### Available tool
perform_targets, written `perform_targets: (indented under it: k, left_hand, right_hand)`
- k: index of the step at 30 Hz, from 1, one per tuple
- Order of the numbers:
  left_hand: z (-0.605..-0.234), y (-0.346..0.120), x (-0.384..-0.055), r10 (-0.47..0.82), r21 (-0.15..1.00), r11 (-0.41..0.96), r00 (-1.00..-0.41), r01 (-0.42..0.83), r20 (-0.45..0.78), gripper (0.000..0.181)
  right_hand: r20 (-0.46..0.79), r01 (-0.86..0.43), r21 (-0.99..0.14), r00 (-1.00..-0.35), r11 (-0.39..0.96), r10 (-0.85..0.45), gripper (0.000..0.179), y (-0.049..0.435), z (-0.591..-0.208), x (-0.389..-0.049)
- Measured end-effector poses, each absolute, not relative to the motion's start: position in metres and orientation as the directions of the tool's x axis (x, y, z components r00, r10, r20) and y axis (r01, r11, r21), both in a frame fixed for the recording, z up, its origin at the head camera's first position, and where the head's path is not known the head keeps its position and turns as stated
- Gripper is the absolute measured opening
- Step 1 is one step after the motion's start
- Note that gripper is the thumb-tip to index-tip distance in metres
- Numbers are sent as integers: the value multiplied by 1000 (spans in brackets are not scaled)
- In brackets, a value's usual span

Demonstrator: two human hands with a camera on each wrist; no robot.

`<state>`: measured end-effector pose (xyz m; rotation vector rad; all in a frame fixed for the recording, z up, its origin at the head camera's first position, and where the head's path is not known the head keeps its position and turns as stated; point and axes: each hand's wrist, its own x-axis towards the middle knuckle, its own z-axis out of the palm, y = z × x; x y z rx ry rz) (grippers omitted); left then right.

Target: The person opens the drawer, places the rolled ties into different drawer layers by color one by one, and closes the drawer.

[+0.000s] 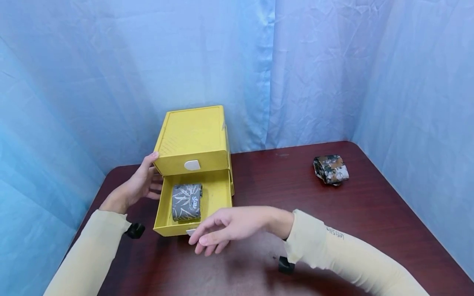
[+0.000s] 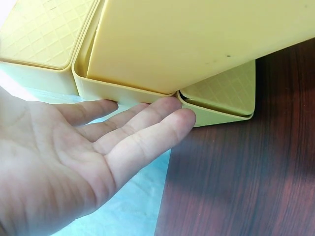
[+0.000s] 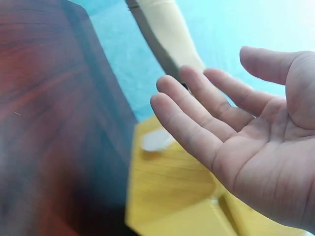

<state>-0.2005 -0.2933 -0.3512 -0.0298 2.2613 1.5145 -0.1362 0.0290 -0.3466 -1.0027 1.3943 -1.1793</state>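
A yellow plastic drawer unit (image 1: 194, 131) stands at the back left of the table, its lower drawer (image 1: 216, 199) pulled out and its upper one closed. Inside the lower drawer lies a folded grey bundle with a white leaf print (image 1: 187, 201), seemingly cloth. My left hand (image 1: 142, 183) touches the unit's left side with fingers extended, the thumb at its front corner; the left wrist view shows those fingertips against the yellow edge (image 2: 128, 93). Near the drawer's white pull tab (image 1: 191, 232) hovers my right hand (image 1: 229, 228), fingers loosely bent, holding nothing; the right wrist view shows its palm bare.
A folded camouflage-patterned bundle (image 1: 331, 169) lies at the table's right rear. The dark red wooden table (image 1: 274, 189) has blue curtains (image 1: 314, 74) behind it and on both sides. Black wrist mounts (image 1: 286, 265) hang below the sleeves.
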Motion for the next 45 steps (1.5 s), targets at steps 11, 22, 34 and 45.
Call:
perform_targets:
  k: [11,22,34,45]
  left_hand:
    - [-352,-293,-201,201,875,414,-912,-252,-358,110]
    - [-352,-293,-200,198,876,410,-913,-255,-358,110]
    - [-351,-294,-201,213,879,407,-910,-248,-356,110]
    - [-351,-293,-201,210,877,413,-911,-247,-355,110]
  right_hand:
    - [-287,270,-938,-251,218,-925,39,15,-402,-110]
    - [-384,536,-820,-250,203,-889,65,5,-422,-110]
    - [-350,675,-729,-228,112,-909,70,-9,-430,-109]
    - [-347,712,-697,-225,90,-910,63,-11,-429,-107]
